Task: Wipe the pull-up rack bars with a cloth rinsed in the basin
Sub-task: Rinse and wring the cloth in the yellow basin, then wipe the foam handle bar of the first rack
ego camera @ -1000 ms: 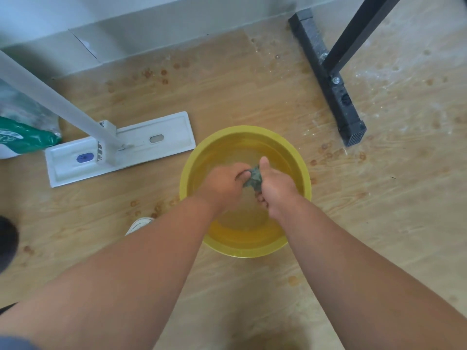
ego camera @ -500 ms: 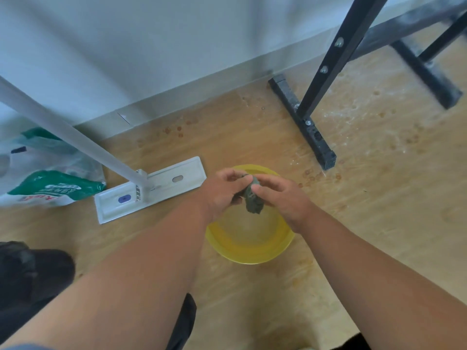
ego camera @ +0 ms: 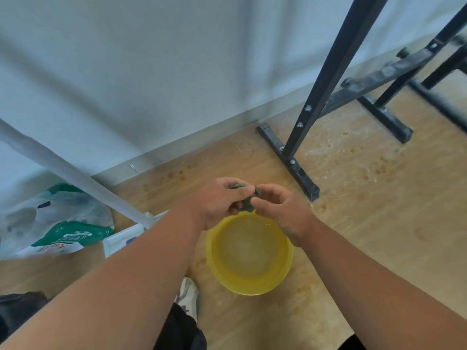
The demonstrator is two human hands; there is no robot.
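Note:
A small grey-green cloth (ego camera: 249, 200) is bunched between both hands, held above the far rim of the yellow basin (ego camera: 214, 258), which stands on the wooden floor with water in it. My left hand (ego camera: 219, 200) grips one end of the cloth and my right hand (ego camera: 278, 210) pinches the other. The black pull-up rack (ego camera: 328, 72) rises at the upper right, its floor foot (ego camera: 290, 162) lying just beyond my right hand.
A white flat mop head (ego camera: 121, 239) with a pale handle (ego camera: 63, 170) lies left of the basin. A white and green plastic bag (ego camera: 55, 223) sits against the wall at the left. My shoe (ego camera: 188, 294) is beside the basin. Rust-coloured spots dot the floor.
Both hands have lifted the cloth out of the water, higher above the basin. The view has risen and tilted up, showing more of the rack and wall.

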